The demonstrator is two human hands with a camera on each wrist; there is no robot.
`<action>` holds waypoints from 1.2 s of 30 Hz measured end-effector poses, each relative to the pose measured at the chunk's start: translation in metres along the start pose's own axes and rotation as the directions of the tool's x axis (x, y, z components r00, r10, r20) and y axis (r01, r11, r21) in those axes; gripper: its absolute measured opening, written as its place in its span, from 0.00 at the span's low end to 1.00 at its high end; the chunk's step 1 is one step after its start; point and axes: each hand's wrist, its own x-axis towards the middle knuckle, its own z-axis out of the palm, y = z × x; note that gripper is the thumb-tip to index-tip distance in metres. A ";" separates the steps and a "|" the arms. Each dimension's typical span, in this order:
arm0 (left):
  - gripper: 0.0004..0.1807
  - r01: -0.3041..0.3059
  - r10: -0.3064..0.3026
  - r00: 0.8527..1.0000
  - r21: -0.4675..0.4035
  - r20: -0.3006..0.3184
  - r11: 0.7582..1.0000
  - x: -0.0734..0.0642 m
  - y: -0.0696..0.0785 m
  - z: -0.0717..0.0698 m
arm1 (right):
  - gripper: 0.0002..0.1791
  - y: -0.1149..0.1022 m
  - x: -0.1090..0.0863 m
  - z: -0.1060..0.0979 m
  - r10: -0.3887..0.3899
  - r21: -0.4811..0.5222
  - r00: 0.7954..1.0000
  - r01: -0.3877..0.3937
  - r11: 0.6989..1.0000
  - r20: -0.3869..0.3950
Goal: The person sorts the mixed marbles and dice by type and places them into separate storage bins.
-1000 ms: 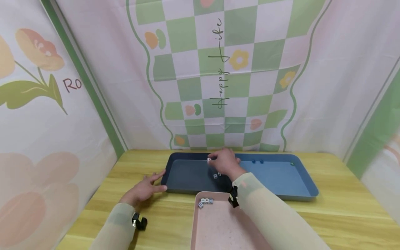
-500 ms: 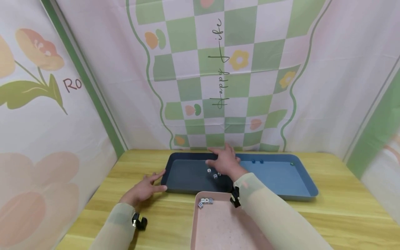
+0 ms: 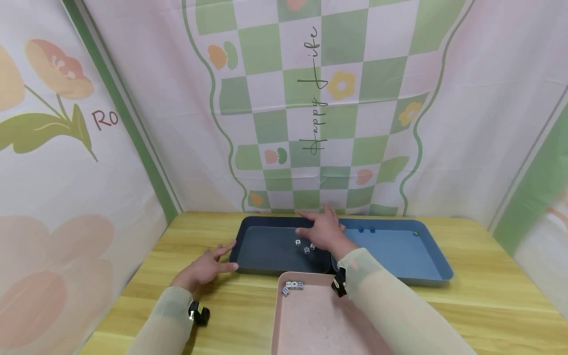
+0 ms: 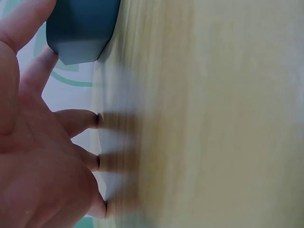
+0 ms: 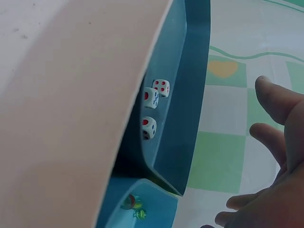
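In the head view three white dice point(image 3: 306, 250) lie near the right end of the dark tray point(image 3: 262, 249). My right hand point(image 3: 326, 230) hovers over that end, its fingers spread and holding nothing. In the right wrist view the same dice point(image 5: 148, 127) show red and blue pips, and the right hand point(image 5: 280, 142) is apart from them. My left hand point(image 3: 204, 268) touches the dark tray's left end with thumb and index finger. In the left wrist view the left hand's point(image 4: 42, 156) other fingertips rest on the table.
A pink tray point(image 3: 319, 320) stands in front, with several dice point(image 3: 293, 285) in its far left corner. To the right, a blue tray point(image 3: 395, 251) holds a few small round pieces point(image 3: 416, 233), glassy green in the right wrist view. A patterned curtain point(image 3: 337, 123) hangs behind the table.
My right hand has let go of a die, which now lies in the dark tray by the other two. Its fingers have spread and it has shifted slightly right. The left hand stays put.
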 end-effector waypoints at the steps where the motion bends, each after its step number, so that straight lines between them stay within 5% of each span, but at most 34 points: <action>1: 0.42 0.000 0.000 1.000 -0.002 0.001 1.000 0.000 0.000 0.000 | 0.31 0.000 -0.001 0.000 -0.003 0.001 1.000 0.003 1.000 0.001; 23: 0.43 -0.017 0.017 1.000 0.040 0.005 0.999 0.004 0.000 -0.004 | 0.31 -0.005 -0.028 -0.008 -0.082 0.037 0.995 0.080 0.996 0.065; 36: 0.44 -0.011 0.010 1.000 0.048 0.015 0.999 0.002 0.006 -0.007 | 0.26 0.001 -0.050 -0.004 -0.226 -0.026 0.962 0.232 0.972 0.151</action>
